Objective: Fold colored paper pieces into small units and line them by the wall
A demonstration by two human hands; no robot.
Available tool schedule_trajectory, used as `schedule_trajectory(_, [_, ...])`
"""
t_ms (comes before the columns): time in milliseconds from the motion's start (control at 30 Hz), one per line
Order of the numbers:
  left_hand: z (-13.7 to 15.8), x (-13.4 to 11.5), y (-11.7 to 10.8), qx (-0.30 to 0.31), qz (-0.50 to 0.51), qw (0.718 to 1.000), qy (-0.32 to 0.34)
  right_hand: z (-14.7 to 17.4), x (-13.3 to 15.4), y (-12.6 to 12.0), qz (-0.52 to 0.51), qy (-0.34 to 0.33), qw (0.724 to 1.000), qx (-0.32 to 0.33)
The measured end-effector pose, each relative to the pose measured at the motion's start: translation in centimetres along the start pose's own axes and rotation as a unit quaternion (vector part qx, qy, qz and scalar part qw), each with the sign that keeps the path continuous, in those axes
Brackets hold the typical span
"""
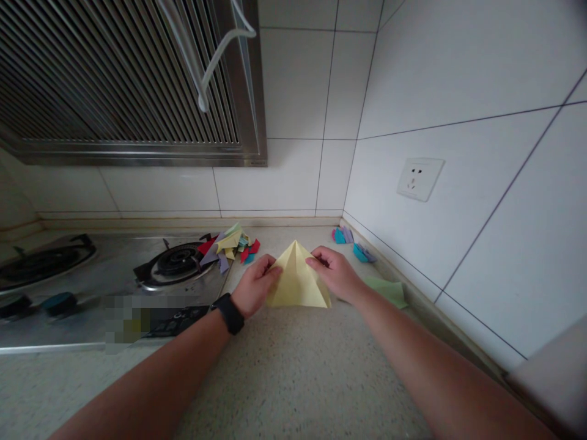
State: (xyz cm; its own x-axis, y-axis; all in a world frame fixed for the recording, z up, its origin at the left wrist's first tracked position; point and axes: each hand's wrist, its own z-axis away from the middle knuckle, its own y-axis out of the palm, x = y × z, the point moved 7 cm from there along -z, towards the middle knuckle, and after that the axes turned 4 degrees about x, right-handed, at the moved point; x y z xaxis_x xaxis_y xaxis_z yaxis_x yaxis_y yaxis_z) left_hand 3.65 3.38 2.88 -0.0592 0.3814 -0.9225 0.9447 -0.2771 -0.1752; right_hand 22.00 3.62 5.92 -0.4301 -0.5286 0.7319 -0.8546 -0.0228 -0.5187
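A sheet of yellow paper (297, 286), folded to a point at its top with a crease down the middle, is held up over the speckled countertop (293, 379). My left hand (255, 284) pinches its left edge between thumb and fingers; a black watch sits on that wrist. On the opposite edge, my right hand (337, 272) is closed with the thumb on the paper's front. The fingertips behind the sheet are hidden. Light green paper (387, 292) lies on the counter, partly covered by my right forearm.
Folded paper pieces in several colours (232, 244) are heaped beside the gas stove (174, 266), some overlapping its edge. Small blue and purple folded papers (364, 252) lie by the right wall. A range hood (137, 85) with a hanging white cable (204, 85) overhangs the left.
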Motion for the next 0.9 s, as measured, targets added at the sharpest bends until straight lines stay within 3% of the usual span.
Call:
schedule_trajectory(400, [-0.1,-0.3,0.1,0.01,0.017,1.0,-0.005,0.1,-0.4,0.6,-0.102,0.04,0.993,0.04])
schedule_trajectory(567, [0.3,-0.7,1.1,0.05,0.03,0.998,0.0,0.4,0.1,1.5,-0.152,0.05,0.984,0.072])
schedule_trajectory(767, [0.5,-0.9,1.8,0.091,0.027,0.996,-0.007,0.6,0.2,2.2,-0.129,0.042,0.985,0.106])
schedule_trajectory(900, [0.3,-0.8,1.5,0.072,0.015,0.997,0.003,0.8,-0.2,3.0,-0.124,0.057,0.98,0.145])
